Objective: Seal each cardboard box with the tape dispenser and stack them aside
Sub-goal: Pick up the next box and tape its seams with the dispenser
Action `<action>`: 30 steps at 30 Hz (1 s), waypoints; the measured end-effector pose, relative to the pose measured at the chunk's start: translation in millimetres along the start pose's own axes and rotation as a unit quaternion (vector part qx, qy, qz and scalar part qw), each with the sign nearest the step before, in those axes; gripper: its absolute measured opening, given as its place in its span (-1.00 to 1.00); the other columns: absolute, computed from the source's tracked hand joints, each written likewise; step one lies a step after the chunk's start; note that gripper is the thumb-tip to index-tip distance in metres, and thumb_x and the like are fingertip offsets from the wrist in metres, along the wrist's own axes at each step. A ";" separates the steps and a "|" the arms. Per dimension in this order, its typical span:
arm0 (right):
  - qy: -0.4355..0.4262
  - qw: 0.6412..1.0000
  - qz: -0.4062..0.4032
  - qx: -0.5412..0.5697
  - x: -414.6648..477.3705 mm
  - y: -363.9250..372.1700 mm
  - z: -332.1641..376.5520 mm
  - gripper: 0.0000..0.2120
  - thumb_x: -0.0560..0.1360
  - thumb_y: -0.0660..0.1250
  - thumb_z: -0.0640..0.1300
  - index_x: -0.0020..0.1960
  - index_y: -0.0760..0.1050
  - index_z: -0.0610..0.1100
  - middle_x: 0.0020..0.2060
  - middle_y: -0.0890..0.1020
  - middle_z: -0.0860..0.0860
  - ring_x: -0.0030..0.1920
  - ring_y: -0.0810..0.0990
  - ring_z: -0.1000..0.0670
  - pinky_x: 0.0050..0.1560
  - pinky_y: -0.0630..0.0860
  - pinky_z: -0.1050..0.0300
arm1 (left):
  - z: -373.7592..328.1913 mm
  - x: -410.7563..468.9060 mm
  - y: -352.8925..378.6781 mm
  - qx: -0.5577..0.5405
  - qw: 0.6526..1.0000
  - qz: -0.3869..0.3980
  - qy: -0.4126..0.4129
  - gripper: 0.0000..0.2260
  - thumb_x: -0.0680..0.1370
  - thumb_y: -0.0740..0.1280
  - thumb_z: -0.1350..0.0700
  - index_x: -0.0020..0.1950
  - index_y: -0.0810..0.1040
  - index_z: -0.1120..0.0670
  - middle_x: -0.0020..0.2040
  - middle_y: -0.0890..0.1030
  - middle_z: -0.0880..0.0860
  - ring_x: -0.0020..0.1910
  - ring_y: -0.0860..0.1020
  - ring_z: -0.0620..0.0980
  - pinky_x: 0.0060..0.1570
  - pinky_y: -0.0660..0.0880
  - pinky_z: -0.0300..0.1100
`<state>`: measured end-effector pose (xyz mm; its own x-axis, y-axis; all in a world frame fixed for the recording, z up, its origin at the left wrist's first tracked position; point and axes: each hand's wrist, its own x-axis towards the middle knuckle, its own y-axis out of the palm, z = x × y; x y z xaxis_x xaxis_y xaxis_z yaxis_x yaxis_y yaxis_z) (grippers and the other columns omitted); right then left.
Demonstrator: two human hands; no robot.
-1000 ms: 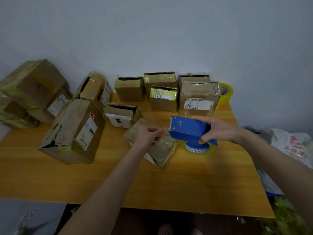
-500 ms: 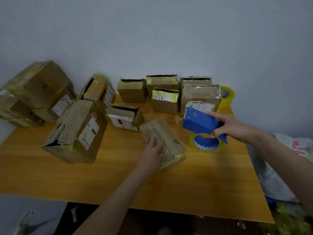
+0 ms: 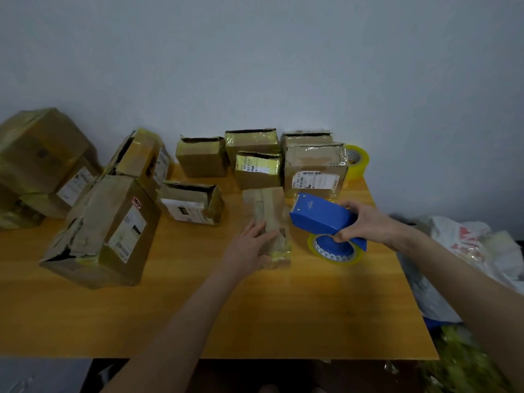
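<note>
A small flat cardboard box (image 3: 268,211) lies lengthwise on the wooden table (image 3: 198,313), its flaps meeting along the top. My left hand (image 3: 249,246) rests flat on its near left part and holds it down. My right hand (image 3: 365,224) grips the blue tape dispenser (image 3: 321,215) just right of the box, its yellowish tape roll (image 3: 334,249) hanging below, close to the table. Several more boxes stand behind: one open-topped box (image 3: 192,202) left of the flat one, a labelled box (image 3: 314,170) behind the dispenser.
A big battered box (image 3: 105,231) sits at the left, with a pile of large boxes (image 3: 42,163) beyond it. A spare tape roll (image 3: 355,161) stands at the back right by the wall. White plastic bags (image 3: 467,251) lie off the table's right edge.
My left hand turned the small box lengthwise, laid it flat and now presses on it. My right hand carried the dispenser right and back, and now holds it beside the box.
</note>
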<state>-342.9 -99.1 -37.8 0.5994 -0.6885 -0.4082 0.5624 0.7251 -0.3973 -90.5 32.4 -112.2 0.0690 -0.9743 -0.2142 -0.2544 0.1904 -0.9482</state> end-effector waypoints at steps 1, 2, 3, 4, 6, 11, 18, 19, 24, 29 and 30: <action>0.001 1.000 0.000 -0.009 -0.6 -0.2 1.8 -0.48 0.28 0.54 -0.31 0.14 0.44 0.01 0.06 0.60 -0.08 0.01 0.63 -0.04 0.02 0.56 0.10 | 2.6 0.8 -3.5 -0.002 1.000 0.005 -0.002 -0.37 0.53 0.34 -0.03 0.52 0.10 -0.22 0.58 -0.03 -0.06 0.55 -0.08 0.03 0.48 0.09 0.11; -0.002 1.000 -0.001 -0.019 -1.2 0.0 3.6 -0.49 0.28 0.55 -0.30 0.13 0.44 -0.02 0.05 0.60 -0.09 0.02 0.63 -0.06 0.06 0.57 0.06 | 3.7 0.8 -6.4 -0.003 1.000 0.007 0.001 -0.37 0.53 0.35 -0.02 0.52 0.12 -0.20 0.58 -0.01 -0.06 0.55 -0.07 0.03 0.49 0.07 0.11; -0.007 1.000 -0.004 -0.026 -2.4 0.5 5.5 -0.50 0.28 0.56 -0.29 0.12 0.45 -0.03 0.04 0.60 -0.09 0.01 0.63 -0.07 0.08 0.57 0.03 | 3.3 -0.4 -8.3 -0.014 1.000 -0.001 0.007 -0.39 0.53 0.35 0.00 0.52 0.16 -0.17 0.57 0.04 -0.05 0.55 -0.03 0.03 0.49 0.07 0.09; -0.014 0.999 -0.009 -0.031 -3.9 1.2 7.6 -0.51 0.28 0.57 -0.28 0.11 0.46 -0.03 0.04 0.60 -0.09 0.01 0.63 -0.08 0.09 0.57 0.02 | 1.9 -1.6 -8.9 -0.045 0.999 -0.027 0.009 -0.42 0.52 0.35 0.02 0.50 0.23 -0.12 0.55 0.13 -0.04 0.53 0.06 0.01 0.47 0.13 0.02; -0.030 0.998 -0.018 -0.044 -7.4 2.8 11.6 -0.51 0.28 0.58 -0.26 0.12 0.48 -0.02 0.03 0.60 -0.06 0.02 0.62 -0.07 0.11 0.57 0.00 | -5.5 -6.0 -11.3 -0.186 0.974 -0.126 -0.027 -0.56 0.52 0.35 0.10 0.40 0.41 -0.01 0.41 0.40 -0.02 0.36 0.35 -0.09 0.26 0.34 -0.26; -0.074 0.992 -0.031 -0.101 -15.6 10.9 21.8 -0.46 0.29 0.58 -0.19 0.20 0.48 0.01 0.04 0.58 0.01 0.05 0.59 0.00 0.13 0.56 0.02 | -22.7 -12.8 -33.2 -0.584 0.785 -0.105 -0.180 -0.78 0.58 0.30 0.03 0.19 0.49 0.08 0.07 0.60 0.04 -0.02 0.59 -0.08 -0.19 0.54 -0.33; -0.091 0.987 -0.049 -0.123 -21.1 16.4 32.3 -0.53 0.30 0.57 -0.19 0.13 0.46 -0.01 0.01 0.58 0.01 0.01 0.60 0.00 0.05 0.59 0.03 | -18.9 -26.1 -40.4 -0.652 0.733 -0.010 -0.196 -0.54 0.55 0.32 -0.09 0.32 0.42 0.17 0.12 0.59 0.07 0.07 0.59 -0.03 -0.11 0.58 -0.22; -0.090 0.989 -0.046 -0.111 -21.6 16.3 31.3 -0.55 0.31 0.56 -0.21 0.12 0.47 -0.01 0.00 0.59 0.00 0.00 0.61 0.00 0.04 0.59 0.05 | -18.0 -27.0 -40.0 -0.654 0.730 -0.011 -0.195 -0.53 0.55 0.32 -0.09 0.34 0.43 0.18 0.12 0.60 0.07 0.06 0.60 -0.03 -0.12 0.59 -0.23; -0.071 0.997 -0.029 -0.027 -26.0 16.1 20.9 -0.56 0.32 0.54 -0.29 0.10 0.52 0.03 -0.01 0.62 0.05 -0.07 0.62 0.14 -0.14 0.54 0.31 | -17.5 -31.4 -45.7 -0.668 0.718 -0.016 -0.193 -0.52 0.52 0.31 -0.17 0.24 0.52 0.18 0.08 0.63 0.08 0.04 0.61 0.00 -0.05 0.60 -0.15; -0.064 0.997 -0.015 -0.037 -24.9 22.0 20.1 -0.50 0.30 0.55 -0.27 0.14 0.50 0.07 0.00 0.62 0.08 -0.04 0.63 0.14 -0.07 0.54 0.26 | -25.3 -28.6 -51.2 -0.660 0.729 -0.002 -0.183 -0.62 0.48 0.35 -0.21 0.07 0.53 0.08 0.01 0.66 0.07 -0.02 0.64 0.00 -0.13 0.60 -0.17; -0.065 0.997 -0.016 -0.045 -24.8 23.3 20.6 -0.50 0.30 0.55 -0.27 0.14 0.50 0.07 0.01 0.62 0.07 -0.04 0.63 0.13 -0.04 0.54 0.23 | -26.2 -27.5 -50.7 -0.651 0.735 -0.010 -0.189 -0.69 0.49 0.37 -0.15 0.03 0.53 0.07 -0.02 0.67 0.06 -0.05 0.64 -0.02 -0.18 0.59 -0.21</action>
<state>-332.9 -65.0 -20.1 0.6542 -0.7003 -0.2857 0.5325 0.6947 -0.4835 -104.8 46.4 -52.1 0.2868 -0.8253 -0.4864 -0.9401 -0.3401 0.0228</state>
